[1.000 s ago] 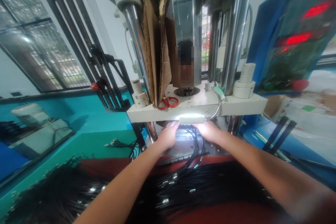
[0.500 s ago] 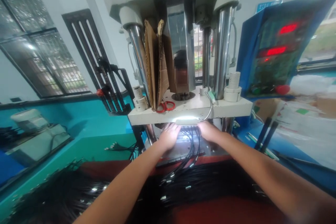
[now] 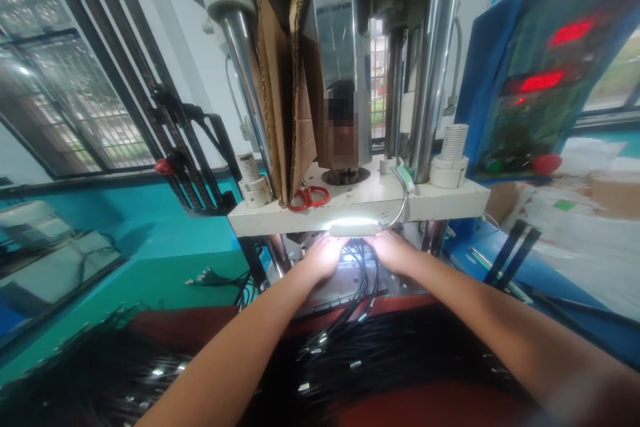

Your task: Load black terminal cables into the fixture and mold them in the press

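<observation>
Under the front edge of a press's cream plate (image 3: 425, 207), both my hands reach to a metal mould block (image 3: 349, 260). My left hand (image 3: 324, 255) is at the block's left side, its fingertips lost in glare and shadow. At the right side is my right hand (image 3: 393, 251), with its fingers turned inward near the cable tops and mostly hidden. Between the hands, several black cables (image 3: 364, 283) hang out of the block and curve down towards me. A small tube lamp (image 3: 354, 231) shines just above the hands. What the fingers grip, if anything, cannot be seen.
Red-handled scissors (image 3: 310, 197) and folded cardboard (image 3: 284, 107) rest on the plate. A large pile of black cables (image 3: 390, 340) covers the red surface before me. At the right stands a blue control box (image 3: 530, 93) with red displays. Steel columns (image 3: 440, 80) flank the press.
The view has shifted slightly closer to the press. My right hand has moved a little left, nearer the cable tops; the left stays at the block's left side.
</observation>
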Available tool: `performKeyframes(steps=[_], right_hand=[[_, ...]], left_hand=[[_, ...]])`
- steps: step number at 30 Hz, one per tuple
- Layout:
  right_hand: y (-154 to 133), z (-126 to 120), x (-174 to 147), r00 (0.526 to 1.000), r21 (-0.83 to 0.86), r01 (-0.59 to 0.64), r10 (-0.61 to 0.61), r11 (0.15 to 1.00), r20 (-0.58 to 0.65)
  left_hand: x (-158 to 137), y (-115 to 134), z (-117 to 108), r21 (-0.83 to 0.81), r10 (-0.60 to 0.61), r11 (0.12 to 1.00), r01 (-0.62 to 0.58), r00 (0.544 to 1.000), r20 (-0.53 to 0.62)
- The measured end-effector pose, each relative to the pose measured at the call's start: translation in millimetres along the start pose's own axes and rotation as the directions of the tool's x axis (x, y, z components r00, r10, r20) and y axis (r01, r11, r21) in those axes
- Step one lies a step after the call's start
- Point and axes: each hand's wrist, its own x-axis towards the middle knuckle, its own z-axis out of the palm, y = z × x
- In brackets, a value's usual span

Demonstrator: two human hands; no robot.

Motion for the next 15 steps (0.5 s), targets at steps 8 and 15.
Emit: performKeyframes(steps=[8, 15], right_hand=[[3, 7, 9, 0.997, 0.006, -0.076, 0.076, 0.997, -0.006], [-6, 1, 9, 0.999, 0.013, -0.049, 0.049, 0.999, -0.021]], left_hand=[[12, 0, 7, -0.029, -0.11, 0.994, 0.109, 0.994, -0.016], [4, 16, -3, 0.015, -0.077, 0.997, 0.078, 0.997, -0.013]])
